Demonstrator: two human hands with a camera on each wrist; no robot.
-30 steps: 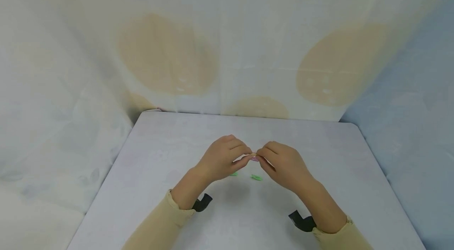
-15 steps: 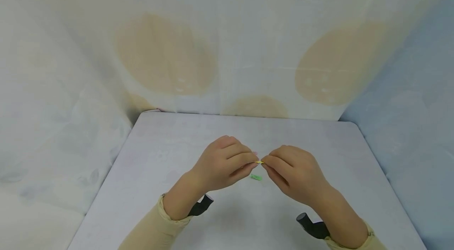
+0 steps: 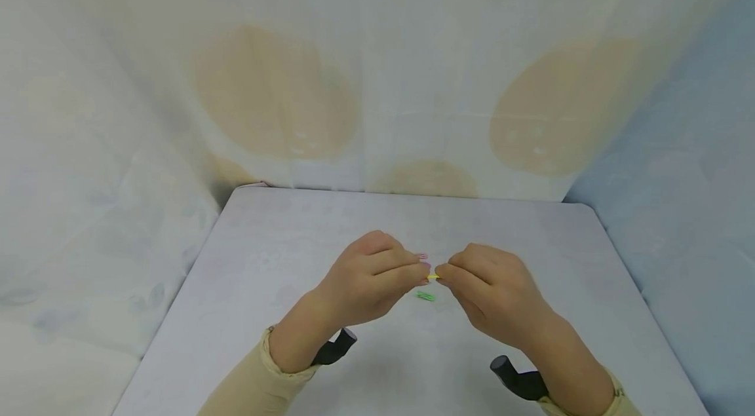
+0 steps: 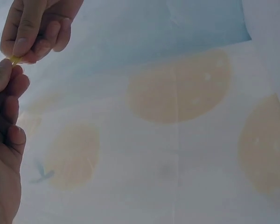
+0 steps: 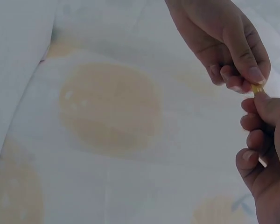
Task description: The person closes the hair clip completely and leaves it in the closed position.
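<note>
**Desk:** What does the head view show?

**Photographer:** A person's two hands meet above a pale grey-white table (image 3: pixel 283 239) before a white cloth backdrop with large tan ovals (image 3: pixel 366 75). The left hand (image 3: pixel 368 282) and right hand (image 3: pixel 495 295) each pinch one end of a tiny yellow strip-like piece (image 3: pixel 433 276), held in the air between the fingertips, above the table's middle.

**Desk:** How are the hands closed?

**Photographer:** Both are curled, thumb against forefinger, grasping the yellow piece. The right wrist view shows the piece (image 5: pixel 257 88) caught between the two sets of fingertips; the left wrist view shows it (image 4: pixel 13 59) the same way. What it is made of, I cannot tell.

**Desk:** Anything else on the table?

**Photographer:** A small green clip-like object (image 3: pixel 425 296) lies flat just below and between the hands, apart from them. Cream sleeves (image 3: pixel 259 377) cover both forearms, each with a black wrist mount (image 3: pixel 333 347).

**Desk:** What could go wrong from here?

**Photographer:** In my judgement, the grip is the risk. So little of the piece shows that either pinch holds only a sliver; uneven pulling could slip it free, and it would drop onto the table by the green object. Too hard a tug might also bend or snap it.
</note>
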